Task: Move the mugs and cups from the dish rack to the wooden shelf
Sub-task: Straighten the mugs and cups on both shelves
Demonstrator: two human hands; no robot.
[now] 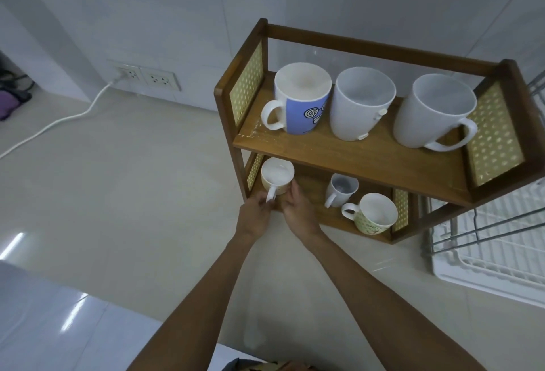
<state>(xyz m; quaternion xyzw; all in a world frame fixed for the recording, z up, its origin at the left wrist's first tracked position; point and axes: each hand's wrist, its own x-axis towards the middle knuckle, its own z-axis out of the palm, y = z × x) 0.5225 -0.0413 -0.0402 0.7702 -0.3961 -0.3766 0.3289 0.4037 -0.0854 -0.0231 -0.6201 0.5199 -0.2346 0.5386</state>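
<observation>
Head view (only view). Small cream cup sits at the left end of the wooden shelf, lower tier, close to the front lip and just beside the left side panel.

Risk: the cup looks near the tier's front edge, so a tug on the handle while letting go could drag it forward and tip it off onto the worktop. Likely cause is the left hand snagging the loop on the way out. Second risk: the right hand pushing the cup sideways into the side panel. The upper tier hangs right over the fingers, so lifting the cup high would knock its underside.

Fingers: the left hand's fingers are pinched on the cup's white handle, thumb and forefinger closed round the loop, the rest curled (can't tell how tight). The right hand's fingers are loosely together, slightly curled, tips against the cup's right side wall, steadying not gripping.

Right of the fingers on the same tier: a small white mug and a cream patterned mug, well apart from the held cup. Above the fingers, top tier: blue mug, white handleless cup, large white mug. Dish rack is far right of the fingers; the visible part shows no cups, so the task looks nearly done.
</observation>
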